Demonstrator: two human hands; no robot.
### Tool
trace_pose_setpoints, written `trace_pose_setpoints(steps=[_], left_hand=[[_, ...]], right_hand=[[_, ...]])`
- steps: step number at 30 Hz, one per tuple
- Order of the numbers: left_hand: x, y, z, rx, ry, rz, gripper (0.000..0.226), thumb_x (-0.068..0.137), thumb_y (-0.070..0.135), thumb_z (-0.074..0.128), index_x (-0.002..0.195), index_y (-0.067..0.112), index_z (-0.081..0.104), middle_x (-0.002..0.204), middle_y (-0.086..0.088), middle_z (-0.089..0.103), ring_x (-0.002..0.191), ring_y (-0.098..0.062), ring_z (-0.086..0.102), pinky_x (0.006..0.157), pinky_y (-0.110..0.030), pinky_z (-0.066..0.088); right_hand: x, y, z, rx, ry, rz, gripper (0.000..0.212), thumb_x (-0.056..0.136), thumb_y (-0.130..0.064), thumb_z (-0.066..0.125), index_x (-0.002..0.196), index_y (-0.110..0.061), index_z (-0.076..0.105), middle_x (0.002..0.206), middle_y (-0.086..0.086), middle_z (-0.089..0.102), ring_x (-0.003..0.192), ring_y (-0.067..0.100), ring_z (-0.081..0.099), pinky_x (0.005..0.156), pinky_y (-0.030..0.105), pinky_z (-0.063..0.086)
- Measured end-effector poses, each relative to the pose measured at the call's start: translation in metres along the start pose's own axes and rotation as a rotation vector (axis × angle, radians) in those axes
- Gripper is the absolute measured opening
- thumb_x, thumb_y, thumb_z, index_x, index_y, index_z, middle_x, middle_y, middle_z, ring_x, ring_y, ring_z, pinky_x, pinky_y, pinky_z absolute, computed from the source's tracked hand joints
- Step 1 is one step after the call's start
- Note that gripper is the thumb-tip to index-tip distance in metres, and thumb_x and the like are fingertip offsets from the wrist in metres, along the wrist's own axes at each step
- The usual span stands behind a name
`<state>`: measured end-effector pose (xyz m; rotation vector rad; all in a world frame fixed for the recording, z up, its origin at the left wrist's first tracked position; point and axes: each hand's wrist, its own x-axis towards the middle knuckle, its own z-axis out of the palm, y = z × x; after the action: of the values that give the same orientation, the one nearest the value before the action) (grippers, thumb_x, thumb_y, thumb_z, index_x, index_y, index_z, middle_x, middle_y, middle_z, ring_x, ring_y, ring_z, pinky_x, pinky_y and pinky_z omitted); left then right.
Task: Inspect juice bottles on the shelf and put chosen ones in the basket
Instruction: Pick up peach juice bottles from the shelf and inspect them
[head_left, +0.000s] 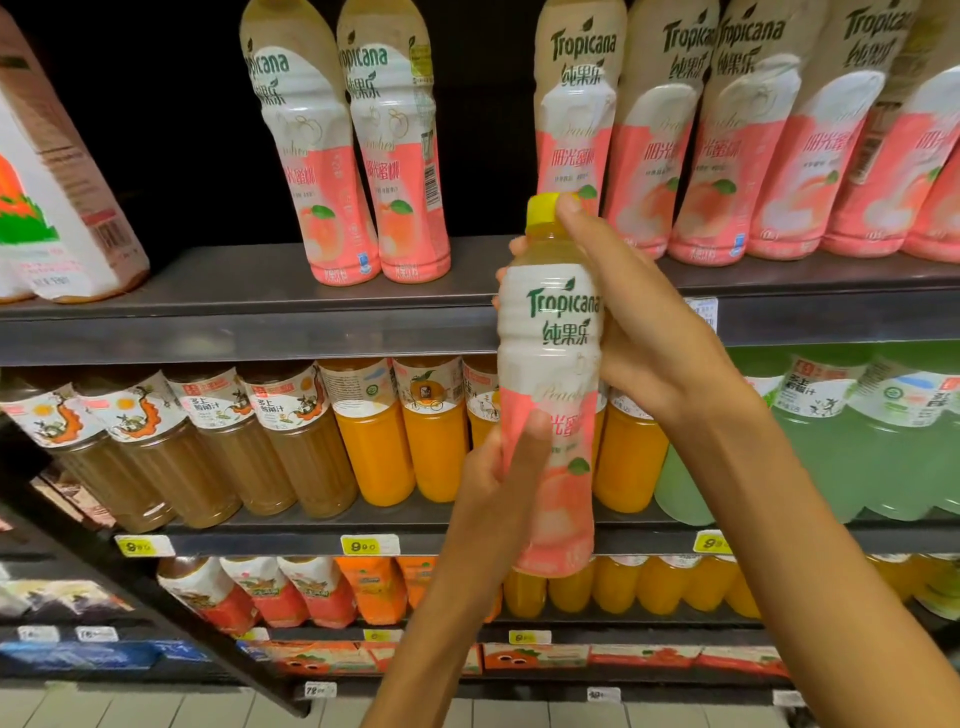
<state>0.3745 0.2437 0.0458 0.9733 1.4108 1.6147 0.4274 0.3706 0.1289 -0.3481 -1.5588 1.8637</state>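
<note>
A: How far along can the job be said to be?

B: 1 peach juice bottle (550, 395) has been taken off the shelf (249, 317) and is held up in front of its front edge, label facing out. It looks like it is being checked.

A: How is it held?

B: The low part is pinched by the left hand (498, 483), thumb across the pink label. The top part is wrapped by the right hand (639, 332), with a fingertip on the yellow cap (543, 208). Both grips are curled round the bottle.

A: Is anything put in the basket?

B: That cannot be told. No basket is seen here.

A: What is left?

B: Likely the choice must be made, then the bottle dropped in the basket. More peach bottles (727, 156) are stood along the top shelf for checking.
</note>
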Motion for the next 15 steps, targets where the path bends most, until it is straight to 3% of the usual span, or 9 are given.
trace_pose_setpoints(steps=[3, 5, 8, 12, 15], left_hand=[[-0.001, -0.002, -0.001, -0.154, -0.054, -0.043, 0.058, 0.073, 0.075, 0.049, 0.092, 0.025, 0.071, 0.081, -0.007, 0.073, 0.073, -0.020, 0.069, 0.066, -0.035, 0.056], [-0.005, -0.002, -0.003, -0.285, -0.201, -0.103, 0.069, 0.068, 0.076, 0.054, 0.107, 0.021, 0.068, 0.085, -0.011, 0.070, 0.073, -0.024, 0.067, 0.068, -0.037, 0.055], [-0.007, -0.004, -0.004, -0.376, -0.320, -0.193, 0.096, 0.061, 0.077, 0.062, 0.128, 0.008, 0.053, 0.091, -0.013, 0.068, 0.078, -0.025, 0.067, 0.073, -0.038, 0.053], [-0.004, -0.002, -0.002, -0.267, -0.295, -0.147, 0.083, 0.074, 0.077, 0.045, 0.124, 0.012, 0.057, 0.095, -0.012, 0.070, 0.082, -0.024, 0.068, 0.080, -0.040, 0.054], [-0.002, 0.001, -0.004, -0.078, -0.168, -0.089, 0.059, 0.076, 0.073, 0.029, 0.110, 0.042, 0.065, 0.108, -0.002, 0.072, 0.101, -0.020, 0.068, 0.094, -0.043, 0.051]], right_hand=[[0.002, -0.004, -0.002, 0.069, -0.037, 0.016, 0.031, 0.093, -0.044, 0.055, 0.096, -0.016, 0.067, 0.086, 0.000, 0.071, 0.087, 0.015, 0.069, 0.075, 0.031, 0.057], [0.004, -0.007, -0.001, 0.178, -0.066, 0.060, 0.035, 0.090, -0.043, 0.054, 0.097, -0.011, 0.067, 0.084, 0.003, 0.070, 0.090, 0.022, 0.069, 0.077, 0.035, 0.058], [0.007, -0.007, 0.000, 0.335, -0.128, 0.111, 0.038, 0.085, -0.044, 0.052, 0.086, -0.009, 0.066, 0.077, 0.007, 0.070, 0.074, 0.023, 0.071, 0.067, 0.033, 0.060], [0.009, -0.007, -0.002, 0.320, -0.140, 0.085, 0.037, 0.097, -0.041, 0.043, 0.079, -0.011, 0.055, 0.064, 0.004, 0.062, 0.061, 0.017, 0.064, 0.061, 0.027, 0.055], [0.010, -0.010, -0.005, 0.252, -0.082, 0.032, 0.034, 0.097, -0.038, 0.047, 0.077, -0.011, 0.055, 0.065, 0.005, 0.061, 0.061, 0.018, 0.063, 0.066, 0.030, 0.053]])
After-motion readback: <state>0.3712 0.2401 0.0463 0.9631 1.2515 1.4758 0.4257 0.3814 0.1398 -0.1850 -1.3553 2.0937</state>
